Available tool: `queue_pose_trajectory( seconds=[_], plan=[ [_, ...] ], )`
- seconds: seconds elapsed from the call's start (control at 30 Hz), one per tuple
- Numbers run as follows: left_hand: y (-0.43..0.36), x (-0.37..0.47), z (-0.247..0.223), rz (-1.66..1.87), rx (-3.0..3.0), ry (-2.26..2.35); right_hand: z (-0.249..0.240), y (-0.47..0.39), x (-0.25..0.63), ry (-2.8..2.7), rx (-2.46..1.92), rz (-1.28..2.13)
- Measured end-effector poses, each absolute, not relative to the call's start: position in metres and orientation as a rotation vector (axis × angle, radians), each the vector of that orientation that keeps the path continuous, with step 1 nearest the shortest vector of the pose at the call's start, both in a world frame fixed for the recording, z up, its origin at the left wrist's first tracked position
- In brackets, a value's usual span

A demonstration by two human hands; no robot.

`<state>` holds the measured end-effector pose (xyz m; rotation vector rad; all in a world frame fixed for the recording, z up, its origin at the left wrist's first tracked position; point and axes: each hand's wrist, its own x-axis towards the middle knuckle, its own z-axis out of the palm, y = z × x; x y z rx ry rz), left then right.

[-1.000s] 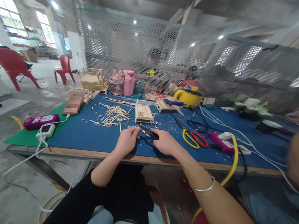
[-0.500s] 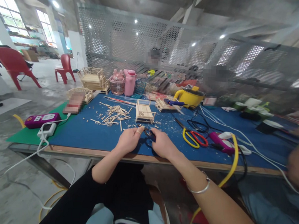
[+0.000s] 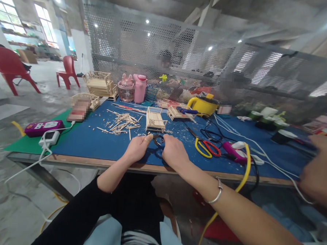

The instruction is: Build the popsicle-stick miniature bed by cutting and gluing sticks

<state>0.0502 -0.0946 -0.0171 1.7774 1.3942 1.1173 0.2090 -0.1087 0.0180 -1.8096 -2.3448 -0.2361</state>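
Note:
Near the table's front edge, my right hand point(image 3: 175, 152) is closed round dark-handled pliers point(image 3: 158, 139), whose jaws point left and whose handles are spread apart. My left hand point(image 3: 137, 147) is pinched shut at the tip of the jaws; what lies between its thumb and finger is too small to make out. Just beyond my hands stands a small model bed of wooden sticks point(image 3: 155, 120). Loose cut sticks point(image 3: 123, 123) lie in a heap to its left. Scissors with one yellow and one red handle point(image 3: 203, 144) rest right of my right hand.
Behind are a glue gun point(image 3: 186, 111) on another wooden model, a yellow pot point(image 3: 204, 105), a pink bottle point(image 3: 139, 89) and larger stick models point(image 3: 99, 84). Purple power strips point(image 3: 44, 128) and cables lie at both sides. At far right, another person's arm point(image 3: 321, 171) reaches in.
The pliers' handles are spread wider than before, and my right hand has turned slightly. My left hand stays beside the jaws. The whole view has shifted a little.

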Motion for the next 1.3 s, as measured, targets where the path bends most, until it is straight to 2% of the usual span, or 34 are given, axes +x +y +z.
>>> queue_pose_trajectory(
  seconds=[0.23,0.7,1.07,1.3],
  plan=[
    [-0.094,0.053,-0.018,1.213,1.668,1.436,0.028,-0.094,0.214,-2.394,-1.874,-0.333],
    [-0.092,0.050,-0.028,1.321,1.623,1.381,0.026,-0.067,0.230,-2.494,-2.085,0.116],
    [-0.095,0.051,-0.023,1.184,1.738,1.405,0.041,-0.086,0.232,-2.527,-1.863,0.269],
    [-0.094,0.053,-0.026,1.053,1.890,1.481,0.039,-0.089,0.228,-2.553,-1.813,0.250]
  ],
)
